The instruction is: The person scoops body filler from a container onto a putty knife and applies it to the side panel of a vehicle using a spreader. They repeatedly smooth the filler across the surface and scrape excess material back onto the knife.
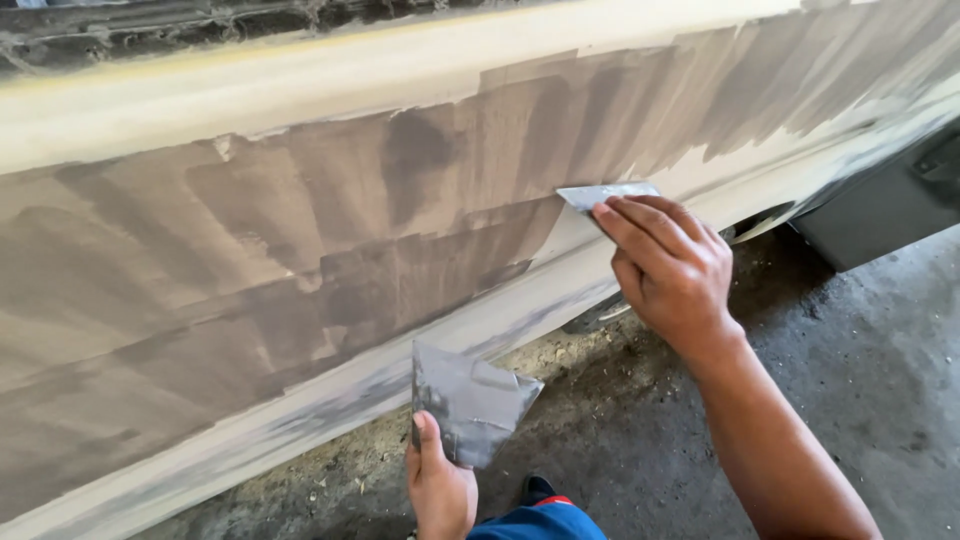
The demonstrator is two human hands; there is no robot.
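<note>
Body filler is being spread: the right hand [672, 270] presses a small metal spreader [607, 193] flat against the grey-coated car panel [300, 230] at centre right, while the left hand [438, 485] grips a filler-smeared mixing board [470, 398] at bottom centre; judging by this, the next stroke needs even pressure
</note>
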